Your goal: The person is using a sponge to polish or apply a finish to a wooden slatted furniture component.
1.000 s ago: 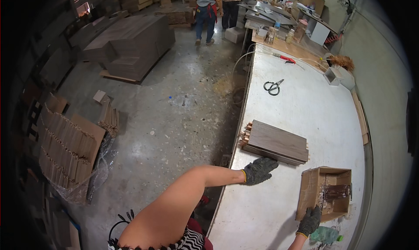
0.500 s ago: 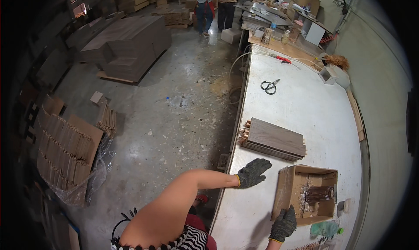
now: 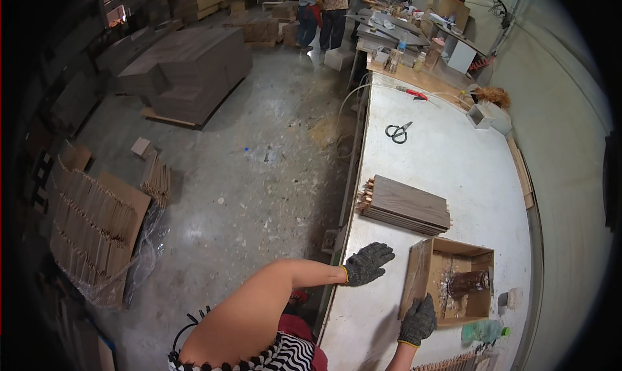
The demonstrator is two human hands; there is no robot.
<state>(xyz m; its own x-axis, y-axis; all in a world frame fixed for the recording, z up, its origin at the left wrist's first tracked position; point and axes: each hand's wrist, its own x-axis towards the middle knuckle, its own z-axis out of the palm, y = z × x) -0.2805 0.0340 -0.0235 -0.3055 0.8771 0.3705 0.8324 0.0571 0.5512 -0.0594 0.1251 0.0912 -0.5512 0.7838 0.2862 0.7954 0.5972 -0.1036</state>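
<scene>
Left hand: the gloved left hand (image 3: 368,263) lay flat and spread on the table (image 3: 453,170) near its left edge, fingers pointing toward the box, holding nothing; the bare forearm stretched out from the lower left.
Right hand: the gloved right hand (image 3: 418,319) came up from the bottom edge and closed on the near left corner of the box (image 3: 447,283), fingers curled over its wall.
Box: open-topped cardboard, it sat on the table at the person's front, between the two hands, with a dark brown roll (image 3: 468,283) lying inside.
Boards: a stack of dark boards (image 3: 406,204) rested just beyond the box, apart from both hands.
Scissors: black-handled scissors (image 3: 397,132) lay farther up the table.
Background: two people (image 3: 322,11) stood at the far end of the workshop.
</scene>
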